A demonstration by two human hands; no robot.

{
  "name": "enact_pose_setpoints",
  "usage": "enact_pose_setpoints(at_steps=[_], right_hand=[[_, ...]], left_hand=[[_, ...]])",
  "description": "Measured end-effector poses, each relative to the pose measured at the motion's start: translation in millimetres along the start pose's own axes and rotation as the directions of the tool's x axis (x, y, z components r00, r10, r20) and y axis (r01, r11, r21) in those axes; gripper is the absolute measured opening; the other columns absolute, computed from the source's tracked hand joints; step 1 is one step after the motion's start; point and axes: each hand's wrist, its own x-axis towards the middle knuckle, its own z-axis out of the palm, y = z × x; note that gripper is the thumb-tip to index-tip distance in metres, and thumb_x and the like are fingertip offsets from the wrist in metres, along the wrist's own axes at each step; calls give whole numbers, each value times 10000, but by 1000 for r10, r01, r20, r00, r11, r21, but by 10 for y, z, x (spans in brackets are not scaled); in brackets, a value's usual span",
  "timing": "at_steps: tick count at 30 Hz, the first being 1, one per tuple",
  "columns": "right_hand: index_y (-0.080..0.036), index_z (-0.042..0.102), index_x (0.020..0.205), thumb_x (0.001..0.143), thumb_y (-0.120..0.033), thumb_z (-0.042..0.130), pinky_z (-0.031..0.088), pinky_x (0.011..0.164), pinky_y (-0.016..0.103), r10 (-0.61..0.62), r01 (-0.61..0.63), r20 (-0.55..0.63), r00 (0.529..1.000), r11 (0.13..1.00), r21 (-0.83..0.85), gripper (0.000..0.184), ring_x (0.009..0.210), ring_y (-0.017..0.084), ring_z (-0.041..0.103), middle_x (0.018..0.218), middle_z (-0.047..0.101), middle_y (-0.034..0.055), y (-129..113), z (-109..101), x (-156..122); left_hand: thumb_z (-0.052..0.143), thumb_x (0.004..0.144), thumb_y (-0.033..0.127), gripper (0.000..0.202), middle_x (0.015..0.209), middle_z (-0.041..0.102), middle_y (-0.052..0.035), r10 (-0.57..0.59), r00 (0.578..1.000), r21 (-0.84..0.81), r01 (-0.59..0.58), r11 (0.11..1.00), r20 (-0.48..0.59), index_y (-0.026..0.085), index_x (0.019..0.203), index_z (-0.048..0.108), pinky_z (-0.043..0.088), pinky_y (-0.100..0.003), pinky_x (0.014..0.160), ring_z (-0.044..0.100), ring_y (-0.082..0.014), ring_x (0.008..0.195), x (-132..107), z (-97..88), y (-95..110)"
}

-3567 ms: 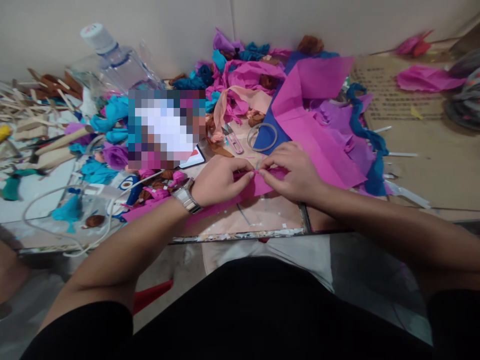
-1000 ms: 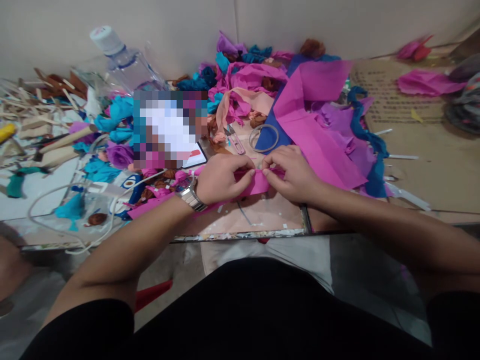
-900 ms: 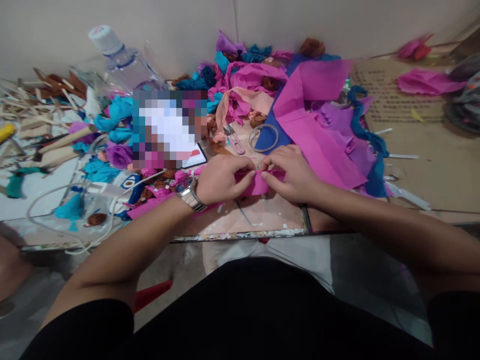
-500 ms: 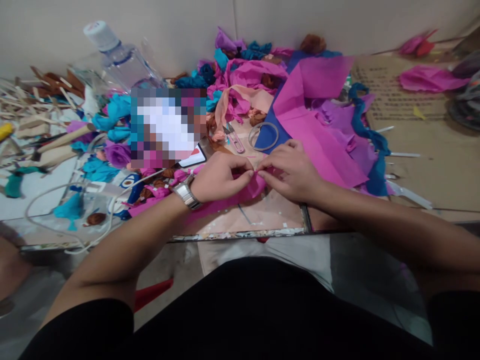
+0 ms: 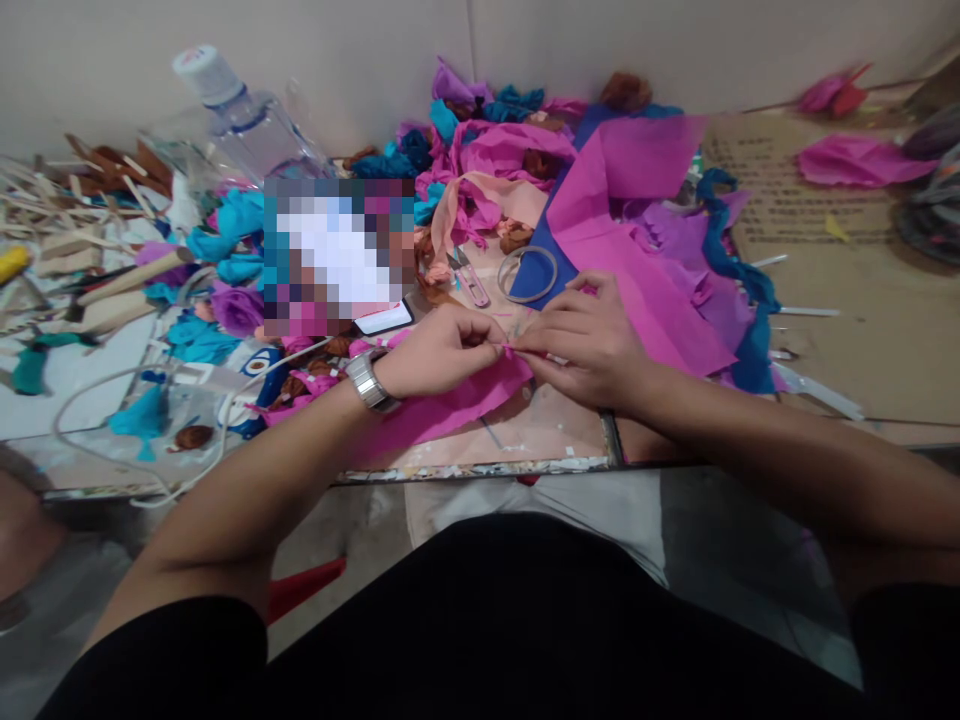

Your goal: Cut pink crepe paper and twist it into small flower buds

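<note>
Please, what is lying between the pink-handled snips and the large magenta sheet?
In the head view, the grey ring and part of the blue sheet lie there.

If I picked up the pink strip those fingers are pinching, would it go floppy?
The pink strip would probably flop, since its loose edge curves. It's likely light and easily torn, because it looks paper-thin.

There is one pair of pink snips [image 5: 472,284]. Just right of the snips is one grey ring [image 5: 527,299]; well right, one yellow scrap [image 5: 835,228]. To their left are one phone [image 5: 386,317], one white-capped bottle [image 5: 256,132] and one wristwatch [image 5: 367,380]. Nearer the wearer than the snips are one left hand [image 5: 439,352], one right hand [image 5: 594,345] and one pink strip [image 5: 459,410]. Crumpled papers [image 5: 491,155] beyond them overlap past counting.
</note>
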Motion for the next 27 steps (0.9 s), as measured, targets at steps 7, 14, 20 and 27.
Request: enact_pose_setpoints(at_steps=[7, 14, 20, 27], right_hand=[[-297, 790, 1034, 1059, -249, 673, 416, 1033, 544, -15, 15, -2, 1000, 1000, -6, 129, 914, 214, 709, 969, 858, -27, -8, -27, -2], [-228, 756, 985, 1043, -258, 689, 415, 1008, 513, 11, -12, -74, 997, 1000, -17, 93, 883, 210, 717, 881, 824, -10, 6, 51, -13], [-250, 767, 923, 1028, -328, 674, 397, 1030, 509, 143, -143, -8, 990, 989, 24, 160, 905, 237, 708, 871, 813, 5, 6, 71, -23], [-245, 754, 881, 980, -298, 679, 383, 1020, 496, 225, -229, 47, 973, 967, 109, 135, 916, 250, 697, 868, 808, 11, 22, 97, -24]], left_hand=[[641, 985, 415, 381, 605, 479, 43, -22, 1000, -46, 22, 999, 0, 142, 719, 649, 311, -221, 553, 387, -77, 574, 10, 11, -27], [658, 979, 346, 287, 659, 608, 18, 104, 993, 72, -100, 992, -61, 129, 805, 729, 374, -221, 586, 480, -86, 600, -9, 47, 7], [637, 989, 298, 218, 751, 740, -13, 260, 957, 359, -199, 912, -131, 160, 900, 780, 450, -258, 674, 626, -121, 656, -75, 92, 28], [556, 1047, 274, 248, 759, 740, -35, 485, 873, 692, -314, 650, -59, 184, 925, 751, 424, -291, 640, 669, -156, 675, -60, 130, -91]])
